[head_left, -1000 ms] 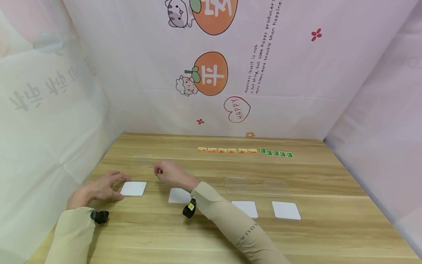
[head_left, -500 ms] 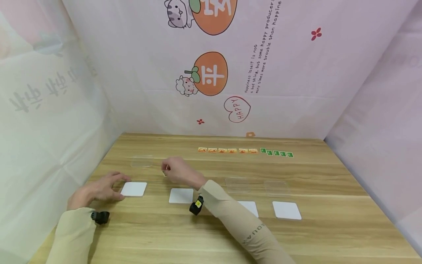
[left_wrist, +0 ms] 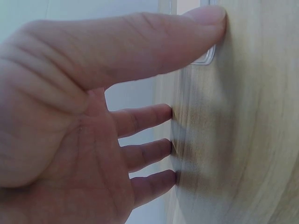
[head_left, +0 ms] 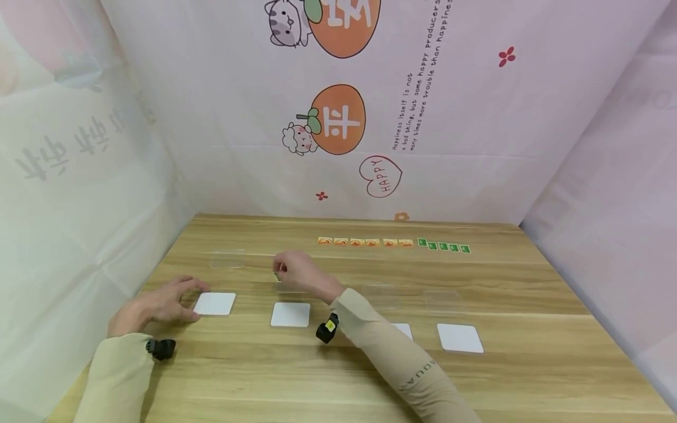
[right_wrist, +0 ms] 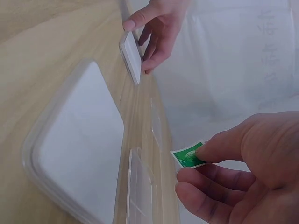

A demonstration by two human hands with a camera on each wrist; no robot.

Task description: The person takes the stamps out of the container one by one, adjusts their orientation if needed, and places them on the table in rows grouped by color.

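Observation:
My right hand [head_left: 305, 276] pinches a small green stamp with a white border [right_wrist: 189, 156] between thumb and fingertips, above a clear rectangular lid [head_left: 292, 288]. Nearer to me lies a flat white rectangular piece [head_left: 290, 315] with rounded corners and a clear rim. At the left, my left hand [head_left: 161, 302] rests around the left side of another flat white piece [head_left: 214, 304]. Its thumb touches that piece at the near corner, the index finger is at the far corner, and the other fingertips [left_wrist: 163, 112] stand on the table.
A row of orange stamps [head_left: 365, 242] and several green stamps [head_left: 443, 247] lies at the back of the wooden table [head_left: 254, 376]. Other clear lids [head_left: 228, 259] and white pieces [head_left: 459, 338] lie left and right. Cloth walls stand around the table.
My right hand has moved to the right with the green stamp, past the lid at the far left and over the second lid. The left hand stays in place.

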